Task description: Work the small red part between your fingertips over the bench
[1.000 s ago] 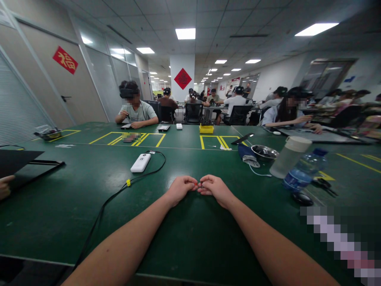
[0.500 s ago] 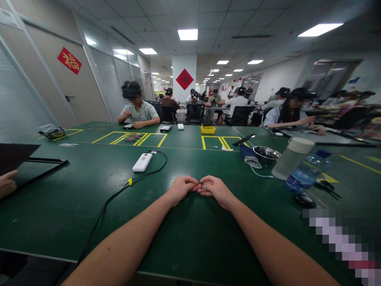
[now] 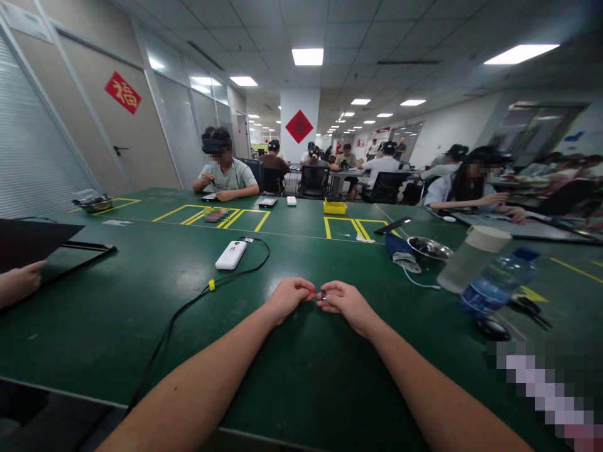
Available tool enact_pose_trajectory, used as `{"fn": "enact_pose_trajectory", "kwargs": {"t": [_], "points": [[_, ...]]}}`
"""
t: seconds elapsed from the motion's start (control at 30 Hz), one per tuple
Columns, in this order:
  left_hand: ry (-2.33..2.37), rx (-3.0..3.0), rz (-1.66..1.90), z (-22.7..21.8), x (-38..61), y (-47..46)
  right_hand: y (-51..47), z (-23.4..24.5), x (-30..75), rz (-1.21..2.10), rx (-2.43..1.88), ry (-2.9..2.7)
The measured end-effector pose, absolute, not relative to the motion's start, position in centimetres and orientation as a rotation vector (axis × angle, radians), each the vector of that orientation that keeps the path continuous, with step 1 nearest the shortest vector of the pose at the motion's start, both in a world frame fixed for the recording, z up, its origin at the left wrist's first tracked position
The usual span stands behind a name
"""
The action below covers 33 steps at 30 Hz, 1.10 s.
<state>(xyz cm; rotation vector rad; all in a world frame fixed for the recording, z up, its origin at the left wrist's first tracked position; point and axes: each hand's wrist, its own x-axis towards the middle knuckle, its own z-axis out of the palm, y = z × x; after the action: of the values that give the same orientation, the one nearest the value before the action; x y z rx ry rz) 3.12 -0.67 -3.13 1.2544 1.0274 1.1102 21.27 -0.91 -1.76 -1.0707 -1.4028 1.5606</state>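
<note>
Just above the green table [image 3: 188, 351], my two hands meet nearly fingertip to fingertip. My left hand [image 3: 288, 297] pinches a tiny orange-red piece [image 3: 312, 291] between thumb and forefinger. Between the fingers of my right hand [image 3: 345, 302] sits a small dark, shiny piece [image 3: 323, 295]. Both pieces are mostly covered by fingers and too small to name. A narrow gap separates the hands, and I cannot tell whether the pieces are joined across it.
A white power bank [image 3: 231, 255] with a black cable [image 3: 188, 304] lies to the left. Rightward stand a metal bowl [image 3: 429, 250], a frosted bottle [image 3: 471, 260], a water bottle [image 3: 499, 282] and a black mouse [image 3: 492, 328]. Another person's hand [image 3: 21, 284] holds a dark panel [image 3: 38, 242].
The whole view has shifted slightly, so the scene sits further right. My hands stay pinched, with a slightly wider gap between them. The other person's hand at the left shows more.
</note>
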Motion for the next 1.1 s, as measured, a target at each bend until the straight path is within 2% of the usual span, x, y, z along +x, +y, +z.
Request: {"fn": "enact_pose_trajectory", "kwargs": {"t": [1.1], "points": [[0.922,1.258,0.968,-2.16,3.43,-1.57,-0.92,-1.36,21.71,1.499,-1.086,-1.375]]}}
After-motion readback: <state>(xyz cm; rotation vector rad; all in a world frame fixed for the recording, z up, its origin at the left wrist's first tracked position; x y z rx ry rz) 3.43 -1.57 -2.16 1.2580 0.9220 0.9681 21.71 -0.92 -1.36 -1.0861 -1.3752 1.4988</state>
